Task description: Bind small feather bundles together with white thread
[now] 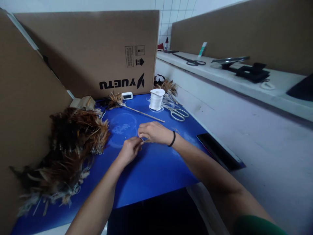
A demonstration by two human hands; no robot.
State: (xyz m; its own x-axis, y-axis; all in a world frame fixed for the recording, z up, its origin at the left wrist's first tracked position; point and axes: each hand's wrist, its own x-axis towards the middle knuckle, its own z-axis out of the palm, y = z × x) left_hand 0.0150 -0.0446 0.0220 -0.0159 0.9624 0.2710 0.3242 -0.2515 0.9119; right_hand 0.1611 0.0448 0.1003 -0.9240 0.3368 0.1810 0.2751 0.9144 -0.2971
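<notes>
A large cardboard box (93, 52) printed with upside-down lettering fills the upper left of the frame, standing at the back of a blue mat (151, 173) that covers the worktop across the middle. At the left edge of the mat lies a broad heap of brown and black feathers (70, 147). A pale ledge (220, 73) runs along the upper right, carrying dark scissors and other tools. At the centre of the frame the person's two bare hands meet just above the mat: the left hand (129, 150) and the right hand (154, 132), which wears a black wristband (172, 139), both close their fingertips on a thin pale strand (146, 141) held between them; it is too small to tell what it is. Behind the hands, a thin stick tipped with feathers (139, 111) lies on the mat. Further back, right of centre, stands a white spool of thread (156, 99), with silver scissors (179, 114) just beside it and a small white digital timer (127, 95) to its left.
</notes>
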